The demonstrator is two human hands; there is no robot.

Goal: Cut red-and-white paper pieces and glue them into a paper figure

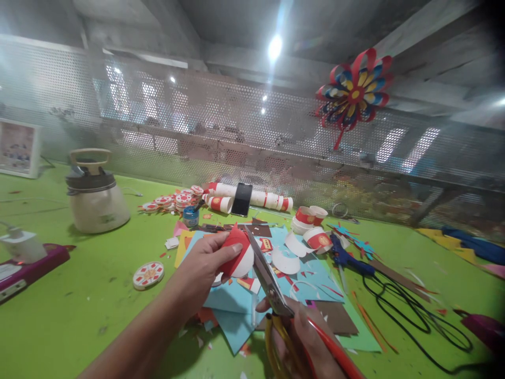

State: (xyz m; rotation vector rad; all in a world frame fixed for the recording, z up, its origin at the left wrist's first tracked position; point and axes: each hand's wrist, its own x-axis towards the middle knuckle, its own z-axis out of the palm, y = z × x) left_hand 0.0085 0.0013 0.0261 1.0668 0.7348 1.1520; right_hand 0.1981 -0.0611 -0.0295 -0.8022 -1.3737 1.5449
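My left hand [203, 263] pinches a folded piece of red and white paper [239, 252] between thumb and fingers. Scissors [272, 284] are gripped in my right hand [305, 331], their blades pointing up and away, right beside the paper's edge. Yellow shows at the scissors' handles, partly covered by the fingers. A red stick-like thing [333, 345] also lies along the right hand; its kind is unclear. Under both hands are light blue paper sheets [232, 302] strewn with scraps. Curved white cut pieces [286, 260] lie just past the blades.
Cut paper cups [317, 239] and a blue glue gun [351, 258] with a looping black cable are on the right. Farther back lie a phone [242, 200] and a blue jar [191, 216]. A kettle-like pot [97, 202] and a power strip [35, 268] stand left. A paper flower [355, 95] hangs above.
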